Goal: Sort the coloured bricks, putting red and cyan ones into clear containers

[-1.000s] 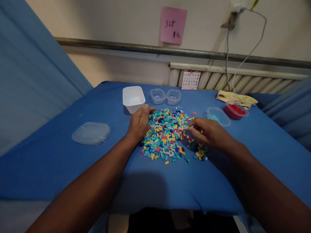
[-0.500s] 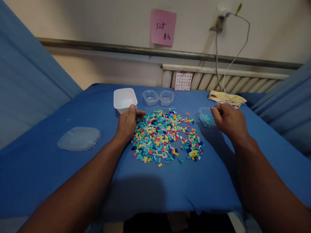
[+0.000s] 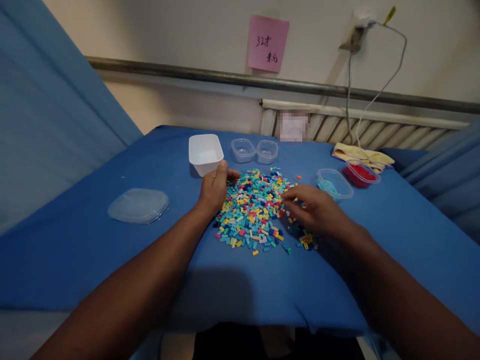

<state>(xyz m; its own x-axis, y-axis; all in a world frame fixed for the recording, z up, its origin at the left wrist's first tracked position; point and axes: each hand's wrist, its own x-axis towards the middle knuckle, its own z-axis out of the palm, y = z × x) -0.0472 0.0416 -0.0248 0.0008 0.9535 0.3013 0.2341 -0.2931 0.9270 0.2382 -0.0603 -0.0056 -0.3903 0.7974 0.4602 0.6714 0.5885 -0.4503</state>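
A broad pile of small toy building bricks (image 3: 251, 215), in turquoise, yellow, navy, pink and white, lies on the blue cloth. At the pile's upper left rests my left hand (image 3: 215, 189), thumb up and fingers stretched over the bricks' edge, holding nothing I can see. It is just below a white tub (image 3: 204, 167). My right hand (image 3: 317, 207) reaches over the pile's right side, its bent fingers and thumb slightly apart at the bricks. Beyond it stand a clear container with turquoise bricks (image 3: 329, 187) and another with red bricks (image 3: 362, 172).
Two clear containers (image 3: 243, 156) stand behind the pile. Stacked clear lids (image 3: 138, 206) lie at the left. A yellow cloth (image 3: 343, 150) lies at the back right, under a hanging cable (image 3: 349, 95). Blue curtains (image 3: 48, 100) flank the table; a radiator (image 3: 326, 125) is behind.
My right hand has moved left and down from the turquoise container to the pile, uncovering the red bricks' container. My left hand keeps its place by the pile. The view has shifted slightly.
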